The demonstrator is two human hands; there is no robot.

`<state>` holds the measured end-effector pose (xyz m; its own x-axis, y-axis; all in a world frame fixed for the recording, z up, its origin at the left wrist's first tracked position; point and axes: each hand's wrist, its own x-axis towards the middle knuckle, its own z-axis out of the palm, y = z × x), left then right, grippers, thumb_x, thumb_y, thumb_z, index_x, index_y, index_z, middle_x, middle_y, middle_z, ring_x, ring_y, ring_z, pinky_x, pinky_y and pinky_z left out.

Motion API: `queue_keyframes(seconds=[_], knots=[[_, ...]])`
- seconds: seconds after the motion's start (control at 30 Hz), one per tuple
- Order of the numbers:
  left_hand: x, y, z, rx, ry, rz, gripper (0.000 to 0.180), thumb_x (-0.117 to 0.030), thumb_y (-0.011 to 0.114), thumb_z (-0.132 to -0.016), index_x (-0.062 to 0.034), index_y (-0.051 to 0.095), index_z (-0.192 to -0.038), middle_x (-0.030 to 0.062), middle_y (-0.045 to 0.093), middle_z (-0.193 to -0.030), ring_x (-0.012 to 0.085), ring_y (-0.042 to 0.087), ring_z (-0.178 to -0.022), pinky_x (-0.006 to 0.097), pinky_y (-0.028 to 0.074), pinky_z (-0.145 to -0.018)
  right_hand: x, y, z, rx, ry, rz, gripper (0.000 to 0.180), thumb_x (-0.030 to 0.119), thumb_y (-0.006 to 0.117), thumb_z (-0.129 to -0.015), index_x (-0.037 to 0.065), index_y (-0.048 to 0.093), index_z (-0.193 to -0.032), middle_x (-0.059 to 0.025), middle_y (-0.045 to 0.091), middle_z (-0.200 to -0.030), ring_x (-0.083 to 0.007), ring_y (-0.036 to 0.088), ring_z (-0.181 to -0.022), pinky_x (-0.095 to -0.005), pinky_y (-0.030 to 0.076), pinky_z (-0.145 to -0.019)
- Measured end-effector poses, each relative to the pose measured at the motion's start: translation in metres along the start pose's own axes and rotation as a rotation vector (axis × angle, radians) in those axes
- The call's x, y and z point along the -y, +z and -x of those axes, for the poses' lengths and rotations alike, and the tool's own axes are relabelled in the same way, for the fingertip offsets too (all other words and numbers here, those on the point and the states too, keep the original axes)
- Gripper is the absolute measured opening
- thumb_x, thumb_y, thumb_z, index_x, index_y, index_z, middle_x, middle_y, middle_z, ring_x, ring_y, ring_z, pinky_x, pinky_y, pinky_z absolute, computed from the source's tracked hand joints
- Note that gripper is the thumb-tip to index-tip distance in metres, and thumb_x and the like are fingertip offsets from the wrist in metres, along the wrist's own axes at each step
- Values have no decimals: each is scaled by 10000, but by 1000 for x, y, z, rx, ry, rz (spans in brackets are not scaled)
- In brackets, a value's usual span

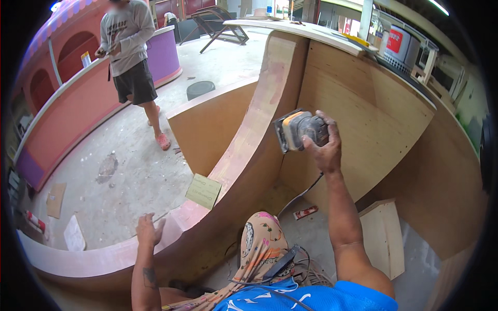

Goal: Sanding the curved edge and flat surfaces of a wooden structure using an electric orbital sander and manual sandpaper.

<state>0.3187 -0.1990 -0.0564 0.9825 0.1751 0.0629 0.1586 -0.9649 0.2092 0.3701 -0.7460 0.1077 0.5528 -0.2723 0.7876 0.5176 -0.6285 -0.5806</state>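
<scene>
In my right hand (329,147) is a corded orbital sander (300,130) with a yellow and black body. Its flat square pad is turned to the left, in the air beside the curved wooden counter (246,135). My fingers wrap round its dark rear end, and a black cord hangs from it. My left hand (149,230) is at the inner edge of the counter's pale pinkish top, fingers apart; whether it touches the edge I cannot tell. A square greenish sheet (203,191), perhaps sandpaper, lies on the counter top between my hands.
A person (129,57) stands beyond the counter at the upper left, near a long pink counter (78,111). A metal can (402,49) is on the white top at right. Curved wood (383,233) and a red-white tube (305,212) lie by my legs.
</scene>
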Motion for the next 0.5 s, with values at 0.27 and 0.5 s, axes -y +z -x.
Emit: queue_keyframes(seconds=[0.27,0.5], knots=[[46,48,-8,29,-144,-147,576,-542,437,-1000,-59,691,-1184,188,625,-1303,332,462,-1351,575,261,-1149,43,15,-101,91,-389,475,661,190,814,-711,236,596,-1333,-60,597,-1170,-271,647,-1047,-408,561,-875],[41,45,-13,25,-185,-126,582,-520,434,-1000,-38,744,-898,164,716,-941,312,641,-1005,484,403,-971,67,101,-173,399,-491,941,625,398,718,-818,352,508,-1405,-57,535,-1282,-319,677,-1046,-475,577,-872]])
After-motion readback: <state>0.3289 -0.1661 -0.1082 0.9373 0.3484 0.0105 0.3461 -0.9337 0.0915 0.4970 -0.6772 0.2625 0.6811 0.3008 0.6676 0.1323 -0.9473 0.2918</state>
